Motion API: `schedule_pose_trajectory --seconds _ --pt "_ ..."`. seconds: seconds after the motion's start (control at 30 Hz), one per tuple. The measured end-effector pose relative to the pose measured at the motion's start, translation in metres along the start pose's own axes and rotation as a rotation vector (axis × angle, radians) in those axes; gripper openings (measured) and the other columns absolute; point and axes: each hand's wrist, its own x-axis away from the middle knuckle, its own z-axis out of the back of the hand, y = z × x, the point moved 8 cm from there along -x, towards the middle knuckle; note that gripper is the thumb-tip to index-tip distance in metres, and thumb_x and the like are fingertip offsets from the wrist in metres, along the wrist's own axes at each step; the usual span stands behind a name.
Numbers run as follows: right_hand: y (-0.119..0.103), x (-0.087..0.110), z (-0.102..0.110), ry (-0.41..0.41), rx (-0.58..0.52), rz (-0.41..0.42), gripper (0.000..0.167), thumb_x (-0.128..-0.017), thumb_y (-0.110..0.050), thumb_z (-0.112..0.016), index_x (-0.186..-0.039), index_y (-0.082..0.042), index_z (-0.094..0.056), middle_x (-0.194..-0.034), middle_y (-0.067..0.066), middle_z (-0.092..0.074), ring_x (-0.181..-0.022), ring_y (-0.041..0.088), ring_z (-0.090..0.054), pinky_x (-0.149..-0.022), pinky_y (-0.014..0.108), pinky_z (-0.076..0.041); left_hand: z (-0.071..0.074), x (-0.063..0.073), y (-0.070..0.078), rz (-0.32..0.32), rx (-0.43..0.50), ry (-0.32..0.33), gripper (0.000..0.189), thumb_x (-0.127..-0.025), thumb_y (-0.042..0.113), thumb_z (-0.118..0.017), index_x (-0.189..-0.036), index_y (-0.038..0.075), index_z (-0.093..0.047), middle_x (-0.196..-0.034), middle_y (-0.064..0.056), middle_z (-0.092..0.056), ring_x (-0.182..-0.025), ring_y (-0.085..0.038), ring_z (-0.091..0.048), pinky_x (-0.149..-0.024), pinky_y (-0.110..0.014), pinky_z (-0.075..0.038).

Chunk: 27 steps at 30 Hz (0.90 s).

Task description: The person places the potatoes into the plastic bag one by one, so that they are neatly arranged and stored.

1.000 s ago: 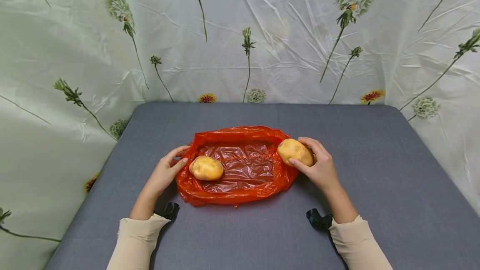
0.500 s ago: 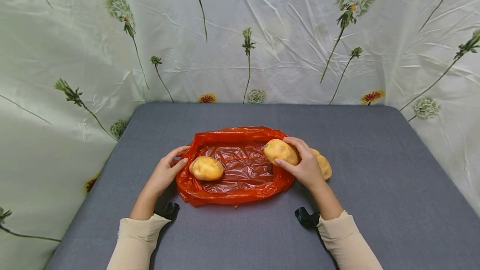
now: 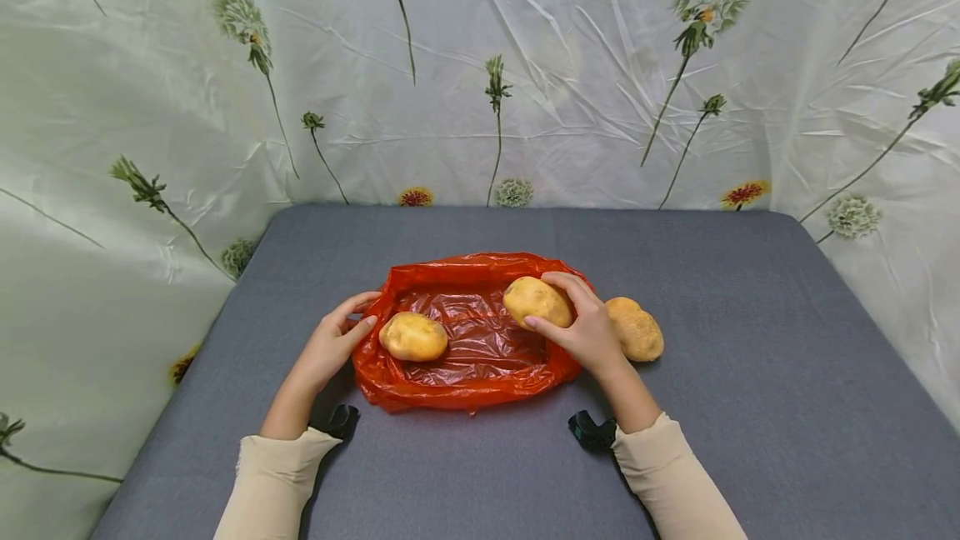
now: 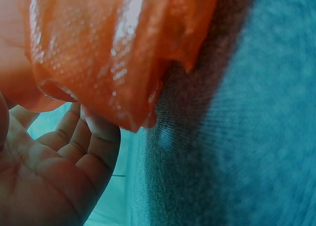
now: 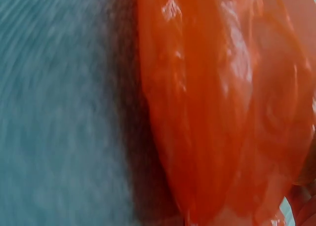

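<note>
A red plastic bag lies with its wide mouth facing up on the grey table. One potato sits inside, at its left end. My left hand grips the bag's left rim between thumb and fingers; the left wrist view shows the fingers partly behind the orange-red plastic. Over the right part of the mouth, my right hand holds a second potato, thumb at the near side and fingers over the far side. The right wrist view is mostly filled by the bag's outer wall.
Another potato lies on the table, right of the bag and just beyond my right wrist. Dark straps with small black devices are on both wrists. A white floral curtain hangs behind the table.
My right hand has carried its potato leftward from the bag's right edge to over the opening. The potato behind that hand has come into sight. My left hand keeps its place.
</note>
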Motion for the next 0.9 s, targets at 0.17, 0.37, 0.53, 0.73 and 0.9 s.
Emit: schedule_pose_trajectory --seconds 0.17,0.37,0.53,0.73,0.9 --pt "-0.002 -0.003 -0.009 -0.002 -0.022 0.005 0.057 -0.064 -0.015 -0.081 -0.114 -0.003 -0.056 -0.112 0.007 -0.057 -0.106 0.02 -0.05 -0.089 0.037 -0.037 0.0 0.0 0.0 -0.007 -0.005 0.001 0.04 -0.092 0.02 -0.053 -0.13 0.011 -0.044 -0.116 -0.018 -0.047 -0.078 -0.027 -0.053 -0.061 -0.03 -0.048" --pt "-0.004 -0.006 -0.021 -0.03 -0.073 -0.022 0.055 -0.066 -0.017 -0.081 -0.114 -0.006 -0.056 -0.112 0.006 -0.056 -0.104 0.019 -0.05 -0.087 0.039 -0.038 0.0 -0.001 -0.002 0.0 -0.008 -0.002 0.04 -0.092 0.02 -0.053 -0.13 0.011 -0.044 -0.116 -0.018 -0.047 -0.078 -0.027 -0.052 -0.061 -0.029 -0.048" --pt "-0.005 -0.009 -0.033 -0.068 -0.076 -0.058 0.056 -0.065 -0.02 -0.082 -0.113 -0.007 -0.056 -0.112 0.003 -0.056 -0.105 0.015 -0.049 -0.087 0.035 -0.038 -0.001 -0.002 -0.002 -0.001 -0.005 -0.005 0.04 -0.092 0.021 -0.053 -0.13 0.012 -0.044 -0.117 -0.018 -0.047 -0.079 -0.027 -0.052 -0.062 -0.029 -0.048" --pt "-0.006 -0.012 -0.046 -0.105 -0.096 -0.073 0.057 -0.065 -0.021 -0.082 -0.113 -0.005 -0.055 -0.112 0.003 -0.055 -0.104 0.015 -0.049 -0.088 0.036 -0.038 -0.002 -0.001 -0.002 0.0 -0.005 -0.009 0.04 -0.092 0.021 -0.052 -0.13 0.012 -0.044 -0.117 -0.018 -0.046 -0.079 -0.026 -0.052 -0.061 -0.029 -0.048" --pt "-0.005 -0.013 -0.057 -0.127 -0.087 -0.088 0.057 -0.066 -0.024 -0.081 -0.113 -0.006 -0.055 -0.112 0.002 -0.055 -0.104 0.014 -0.049 -0.087 0.036 -0.039 -0.001 -0.001 -0.003 0.004 -0.005 -0.007 0.041 -0.092 0.021 -0.053 -0.131 0.012 -0.044 -0.117 -0.018 -0.046 -0.08 -0.027 -0.053 -0.062 -0.029 -0.048"
